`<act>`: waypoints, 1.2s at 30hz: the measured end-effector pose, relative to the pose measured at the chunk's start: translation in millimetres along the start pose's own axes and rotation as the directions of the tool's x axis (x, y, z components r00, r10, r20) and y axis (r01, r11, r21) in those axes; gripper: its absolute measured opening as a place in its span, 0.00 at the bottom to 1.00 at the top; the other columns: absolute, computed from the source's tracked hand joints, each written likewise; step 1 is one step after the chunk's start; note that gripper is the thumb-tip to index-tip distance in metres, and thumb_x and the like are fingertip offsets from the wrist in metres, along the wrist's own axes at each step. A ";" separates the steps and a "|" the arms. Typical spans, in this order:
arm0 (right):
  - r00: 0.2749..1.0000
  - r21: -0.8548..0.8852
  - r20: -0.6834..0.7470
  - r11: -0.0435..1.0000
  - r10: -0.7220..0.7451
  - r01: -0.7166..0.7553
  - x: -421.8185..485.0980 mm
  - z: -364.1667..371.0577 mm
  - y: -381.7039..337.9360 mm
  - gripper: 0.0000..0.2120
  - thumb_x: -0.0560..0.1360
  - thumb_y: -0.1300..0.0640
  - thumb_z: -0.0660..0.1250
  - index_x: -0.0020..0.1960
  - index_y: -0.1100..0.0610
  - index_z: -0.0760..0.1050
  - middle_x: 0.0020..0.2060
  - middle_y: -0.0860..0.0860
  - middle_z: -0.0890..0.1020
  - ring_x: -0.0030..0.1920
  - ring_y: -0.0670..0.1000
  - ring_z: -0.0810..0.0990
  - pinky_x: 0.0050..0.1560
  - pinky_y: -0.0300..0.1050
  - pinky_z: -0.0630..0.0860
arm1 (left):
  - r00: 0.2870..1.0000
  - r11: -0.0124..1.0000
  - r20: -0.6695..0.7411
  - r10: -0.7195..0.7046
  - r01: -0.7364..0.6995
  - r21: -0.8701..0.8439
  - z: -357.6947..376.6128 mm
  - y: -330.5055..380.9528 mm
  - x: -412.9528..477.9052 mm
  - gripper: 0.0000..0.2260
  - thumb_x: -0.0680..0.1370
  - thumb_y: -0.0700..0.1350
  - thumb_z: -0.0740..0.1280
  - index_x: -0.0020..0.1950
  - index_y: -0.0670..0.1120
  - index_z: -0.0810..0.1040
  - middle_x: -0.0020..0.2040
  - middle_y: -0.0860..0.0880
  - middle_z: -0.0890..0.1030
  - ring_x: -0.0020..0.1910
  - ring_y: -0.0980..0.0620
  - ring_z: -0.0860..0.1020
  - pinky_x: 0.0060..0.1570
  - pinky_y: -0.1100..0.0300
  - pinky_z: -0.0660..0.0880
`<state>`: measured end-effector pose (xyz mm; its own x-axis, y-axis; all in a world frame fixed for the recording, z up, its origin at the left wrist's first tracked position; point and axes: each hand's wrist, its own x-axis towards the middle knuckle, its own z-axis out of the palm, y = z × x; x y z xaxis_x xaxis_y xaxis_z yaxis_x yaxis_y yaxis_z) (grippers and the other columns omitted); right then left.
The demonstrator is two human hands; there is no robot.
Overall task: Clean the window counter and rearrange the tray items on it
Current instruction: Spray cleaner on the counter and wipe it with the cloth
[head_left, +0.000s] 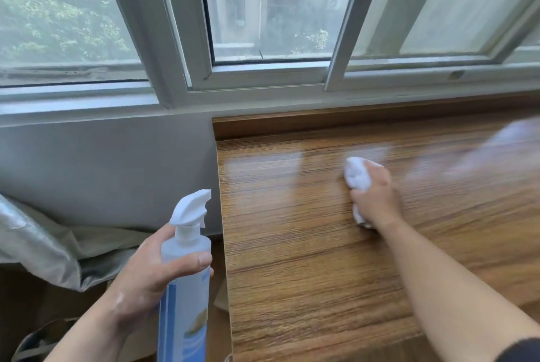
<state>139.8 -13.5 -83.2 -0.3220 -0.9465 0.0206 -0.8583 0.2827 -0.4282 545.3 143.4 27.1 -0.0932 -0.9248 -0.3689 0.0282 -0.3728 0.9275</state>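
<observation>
Left hand [146, 271] fingers curled round spray bottle [190, 303], right hand [377, 195] outstretched, clutching cloth [358, 171]

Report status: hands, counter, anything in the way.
Left hand grips spray bottle, left of counter edge. Right hand presses white cloth on wooden counter. No tray in view.

Sliding windows [263, 11] in pale frames — hazy daylight; grey wall [102, 171] below, crumpled fabric [38, 244] left.
</observation>
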 end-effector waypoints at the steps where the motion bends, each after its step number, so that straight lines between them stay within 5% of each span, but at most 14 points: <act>1: 0.996 -0.008 -0.031 0.997 0.082 -0.082 2.9 -10.5 25.8 0.36 0.64 0.46 0.62 0.73 0.39 0.63 0.71 0.49 0.69 0.60 0.63 0.75 0.60 0.53 0.75 | 1.000 1.000 0.010 0.002 -0.002 0.000 -0.3 -0.7 0.2 0.38 0.48 0.63 0.86 0.55 0.52 0.83 0.44 0.36 0.83 0.45 0.34 0.85 0.47 0.43 0.79; 5: 0.974 -0.082 -0.061 0.971 0.219 -0.224 -13.7 -16.8 31.6 0.34 0.72 0.52 0.65 0.76 0.42 0.61 0.73 0.51 0.65 0.61 0.65 0.71 0.61 0.55 0.72 | 0.999 1.000 0.030 0.023 -0.023 -0.004 -2.6 -3.0 -3.8 0.35 0.49 0.64 0.84 0.54 0.55 0.84 0.43 0.42 0.83 0.46 0.33 0.84 0.49 0.45 0.80; 9: 0.984 -0.104 0.032 0.979 -0.175 0.177 -97.2 31.0 -52.9 0.37 0.65 0.53 0.67 0.74 0.45 0.66 0.73 0.53 0.68 0.55 0.65 0.74 0.58 0.55 0.74 | 0.999 0.999 0.025 0.047 -0.047 -0.017 -6.4 -3.3 -6.1 0.32 0.54 0.62 0.83 0.56 0.59 0.84 0.44 0.43 0.84 0.51 0.29 0.81 0.59 0.36 0.77; 14: 0.744 0.020 0.223 0.766 -0.630 0.643 -228.3 61.7 -104.2 0.44 0.58 0.49 0.63 0.76 0.42 0.65 0.74 0.54 0.70 0.51 0.58 0.78 0.52 0.51 0.78 | 1.000 0.998 0.011 0.029 -0.029 -0.059 -12.5 -10.2 -5.6 0.28 0.56 0.58 0.83 0.54 0.55 0.84 0.43 0.41 0.82 0.46 0.37 0.82 0.51 0.41 0.76; 17: 0.600 0.094 0.248 0.636 -0.760 0.766 -229.1 52.9 -99.4 0.44 0.60 0.48 0.64 0.77 0.41 0.61 0.74 0.52 0.68 0.54 0.57 0.77 0.55 0.51 0.77 | 1.000 0.999 0.010 0.013 -0.012 -0.040 -17.6 -17.5 -5.6 0.34 0.53 0.63 0.85 0.55 0.54 0.83 0.44 0.37 0.82 0.45 0.37 0.82 0.50 0.42 0.76; 19: 0.647 0.040 0.261 0.678 -0.716 0.734 -194.7 48.2 -98.5 0.44 0.62 0.48 0.65 0.77 0.39 0.59 0.75 0.50 0.67 0.56 0.58 0.76 0.59 0.53 0.76 | 0.999 1.000 0.036 0.011 -0.010 -0.023 -19.3 -20.8 -7.2 0.33 0.53 0.63 0.84 0.54 0.53 0.83 0.44 0.34 0.83 0.44 0.38 0.83 0.48 0.43 0.77; 23: 0.926 -0.077 0.115 0.926 -0.360 0.370 -82.4 41.8 -81.0 0.39 0.64 0.47 0.62 0.76 0.43 0.63 0.74 0.52 0.67 0.65 0.61 0.72 0.66 0.53 0.71 | 0.999 1.000 0.048 -0.003 0.002 0.015 -21.2 -30.1 -11.4 0.27 0.57 0.57 0.82 0.54 0.53 0.83 0.45 0.35 0.83 0.45 0.33 0.83 0.48 0.43 0.78; 26: 0.989 -0.101 0.087 0.986 -0.121 0.129 -34.3 26.6 -61.8 0.36 0.68 0.49 0.65 0.76 0.44 0.63 0.74 0.52 0.67 0.66 0.62 0.71 0.66 0.52 0.69 | 0.999 0.999 0.038 -0.012 0.011 0.035 -19.1 -38.8 -18.8 0.24 0.58 0.56 0.81 0.51 0.53 0.83 0.47 0.32 0.81 0.50 0.27 0.79 0.50 0.44 0.76; 29: 0.993 -0.110 0.093 0.991 -0.070 0.080 -50.6 27.0 -75.0 0.36 0.70 0.51 0.67 0.77 0.43 0.62 0.74 0.52 0.64 0.65 0.64 0.70 0.65 0.53 0.70 | 0.999 0.999 0.041 -0.008 0.006 0.042 -12.8 -44.7 -28.6 0.25 0.58 0.57 0.80 0.53 0.55 0.83 0.48 0.33 0.81 0.51 0.28 0.79 0.50 0.45 0.76; 32: 0.938 -0.078 0.167 0.945 -0.303 0.318 -115.0 36.8 -97.8 0.38 0.65 0.51 0.65 0.76 0.42 0.63 0.75 0.52 0.65 0.61 0.64 0.72 0.61 0.55 0.73 | 0.999 0.999 0.039 -0.009 0.008 0.031 -5.6 -48.7 -36.0 0.26 0.58 0.57 0.81 0.55 0.56 0.83 0.47 0.34 0.81 0.50 0.28 0.79 0.50 0.44 0.77; 36: 0.771 0.033 0.232 0.797 -0.593 0.603 -232.7 47.1 -105.9 0.42 0.60 0.53 0.66 0.75 0.44 0.65 0.73 0.55 0.69 0.50 0.60 0.75 0.52 0.54 0.75 | 0.999 0.999 -0.022 -0.026 0.026 0.021 4.9 -53.6 -49.0 0.26 0.59 0.56 0.81 0.56 0.56 0.83 0.48 0.34 0.82 0.51 0.28 0.80 0.50 0.44 0.77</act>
<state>324.5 169.4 -85.2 0.3532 -0.9336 0.0601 -0.8653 -0.3504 -0.3585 543.5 209.0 -4.3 -0.0721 -0.9163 -0.3939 0.0047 -0.3953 0.9185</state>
